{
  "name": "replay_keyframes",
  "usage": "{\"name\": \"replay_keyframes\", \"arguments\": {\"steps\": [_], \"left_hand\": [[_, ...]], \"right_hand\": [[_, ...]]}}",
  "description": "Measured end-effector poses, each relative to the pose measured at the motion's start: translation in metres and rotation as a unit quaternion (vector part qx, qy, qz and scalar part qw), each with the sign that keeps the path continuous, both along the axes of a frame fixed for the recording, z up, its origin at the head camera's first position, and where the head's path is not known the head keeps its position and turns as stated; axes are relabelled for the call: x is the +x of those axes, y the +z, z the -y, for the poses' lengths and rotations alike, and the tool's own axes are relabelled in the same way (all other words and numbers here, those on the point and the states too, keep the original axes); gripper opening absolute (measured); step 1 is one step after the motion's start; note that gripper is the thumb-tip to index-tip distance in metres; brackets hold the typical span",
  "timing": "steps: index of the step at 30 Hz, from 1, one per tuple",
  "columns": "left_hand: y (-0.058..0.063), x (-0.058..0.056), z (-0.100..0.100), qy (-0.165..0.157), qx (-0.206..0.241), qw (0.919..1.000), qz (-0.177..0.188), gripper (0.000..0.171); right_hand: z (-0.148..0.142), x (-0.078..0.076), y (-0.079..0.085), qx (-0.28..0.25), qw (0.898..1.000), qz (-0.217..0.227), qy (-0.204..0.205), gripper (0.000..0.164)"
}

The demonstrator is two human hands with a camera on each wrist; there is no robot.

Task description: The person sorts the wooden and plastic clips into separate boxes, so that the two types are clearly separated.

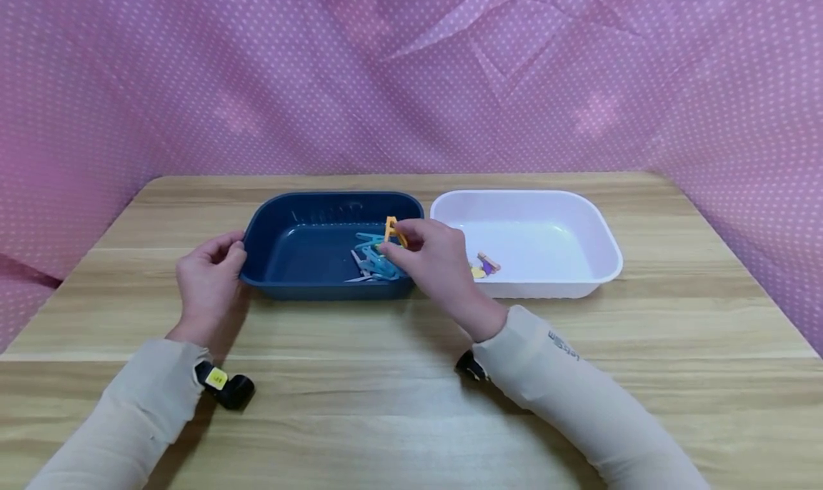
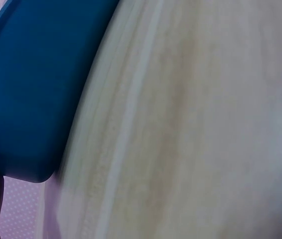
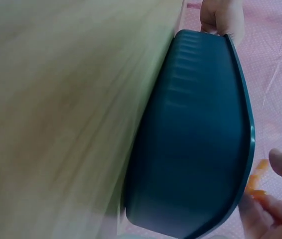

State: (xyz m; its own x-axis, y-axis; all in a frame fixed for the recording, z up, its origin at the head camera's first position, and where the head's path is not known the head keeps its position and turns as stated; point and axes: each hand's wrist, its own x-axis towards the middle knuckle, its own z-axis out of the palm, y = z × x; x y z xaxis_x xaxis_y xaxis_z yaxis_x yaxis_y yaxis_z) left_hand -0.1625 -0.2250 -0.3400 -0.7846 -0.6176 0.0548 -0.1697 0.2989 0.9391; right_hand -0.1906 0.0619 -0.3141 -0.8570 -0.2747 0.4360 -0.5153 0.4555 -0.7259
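Note:
My left hand grips the left end of a dark blue plastic basin by its rim, thumb on the near side. In the right wrist view that hand shows at the basin's far end. Over the basin's right side, my right hand pinches an orange clothes peg between thumb and fingers. Below it lies a heap of blue pegs, with a few whitish pieces among them. The same orange peg appears beyond the basin's rim in the right wrist view.
To the right stands a white basin, its left end close beside the blue one. Inside are a wooden piece with purple and a yellow piece, partly behind my right hand. Both basins stand on a wooden table before a pink dotted cloth.

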Motion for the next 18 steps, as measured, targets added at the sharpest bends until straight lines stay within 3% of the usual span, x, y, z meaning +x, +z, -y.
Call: {"name": "replay_keyframes", "arguments": {"steps": [8, 13, 16, 18], "left_hand": [[0.002, -0.003, -0.001, -0.013, 0.012, 0.9998, 0.008, 0.033], [0.003, -0.001, 0.003, -0.017, 0.083, 0.9963, -0.016, 0.031], [0.005, 0.001, 0.004, -0.022, 0.142, 0.9889, -0.038, 0.03], [0.007, 0.003, 0.006, -0.027, 0.151, 0.9874, -0.04, 0.031]], "right_hand": [[-0.004, -0.001, -0.001, -0.005, 1.0, 0.009, -0.025, 0.027], [-0.009, 0.002, 0.0, -0.016, 0.999, 0.019, -0.028, 0.022], [-0.014, 0.005, 0.002, -0.018, 0.999, 0.016, -0.021, 0.019], [-0.019, 0.008, 0.004, -0.011, 1.0, 0.017, -0.017, 0.019]]}}
